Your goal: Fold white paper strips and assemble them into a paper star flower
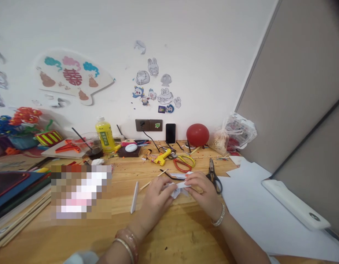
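Between my two hands is a small piece of folded white paper (182,186), held just above the wooden table (169,234). My left hand (159,192) pinches its left end between thumb and fingers. At the other end, my right hand (202,187) grips it with thumb and fingertips. A narrow folded white paper strip (134,197) lies left of my left hand. Black-handled scissors (212,172) rest just beyond my right hand. Behind the hands are scissors with red and yellow handles (183,164) and a thin wooden stick (147,184).
A yellow glue gun (162,157), a red balloon (197,134), a phone (170,133) and a yellow drink bottle (105,135) stand or lie toward the wall. Large white sheets (257,205) cover the right side. Several wooden sticks (26,220) lie at left, beside a blurred patch.
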